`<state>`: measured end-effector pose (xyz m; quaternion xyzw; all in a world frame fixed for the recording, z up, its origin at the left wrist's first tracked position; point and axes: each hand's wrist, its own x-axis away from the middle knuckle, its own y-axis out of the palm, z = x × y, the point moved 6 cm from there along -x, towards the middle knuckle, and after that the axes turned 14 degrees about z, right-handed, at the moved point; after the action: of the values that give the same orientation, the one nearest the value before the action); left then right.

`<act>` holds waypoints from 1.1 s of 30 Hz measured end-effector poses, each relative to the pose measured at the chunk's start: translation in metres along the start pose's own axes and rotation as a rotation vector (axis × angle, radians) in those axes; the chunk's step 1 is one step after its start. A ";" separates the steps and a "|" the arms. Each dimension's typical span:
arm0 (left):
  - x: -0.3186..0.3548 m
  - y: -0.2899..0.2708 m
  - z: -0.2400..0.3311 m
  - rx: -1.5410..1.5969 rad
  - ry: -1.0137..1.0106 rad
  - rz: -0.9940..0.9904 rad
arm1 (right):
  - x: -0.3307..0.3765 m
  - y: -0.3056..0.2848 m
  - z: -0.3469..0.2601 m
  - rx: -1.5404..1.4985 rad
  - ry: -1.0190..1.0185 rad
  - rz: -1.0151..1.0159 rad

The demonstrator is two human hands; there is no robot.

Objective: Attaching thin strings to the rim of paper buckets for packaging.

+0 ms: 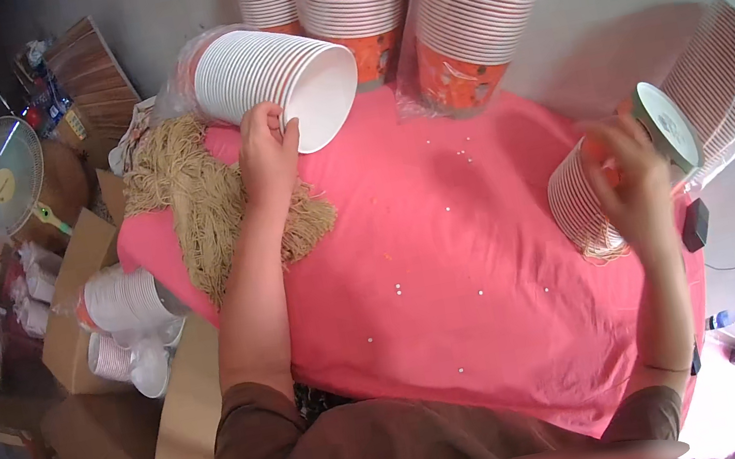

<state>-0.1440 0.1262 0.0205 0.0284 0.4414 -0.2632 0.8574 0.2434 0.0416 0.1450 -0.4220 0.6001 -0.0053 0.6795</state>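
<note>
Brown-sleeved arms rise from the lower edge over a pink cloth [449, 245]: the left hand [268, 154] pinches the rim of a sleeve of paper bowls [271, 74] at upper centre-left, light, easily crushed, best held by rims; the blurred right hand [629, 178] grips a lidded bowl stack [585, 206] at right.
</note>
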 end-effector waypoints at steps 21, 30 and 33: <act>0.011 -0.001 0.045 -0.412 0.299 -0.019 | 0.061 0.116 -0.082 -0.436 -0.112 -0.328; 0.024 -0.007 0.072 -0.320 0.322 -0.106 | 0.067 0.120 -0.079 -0.435 -0.125 -0.332; 0.043 -0.002 0.092 -0.262 0.379 -0.164 | 0.065 0.116 -0.077 -0.439 -0.126 -0.320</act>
<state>-0.0568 0.0800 0.0438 -0.0703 0.6254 -0.2625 0.7315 0.1404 0.0392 0.0308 -0.6479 0.4691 0.0440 0.5984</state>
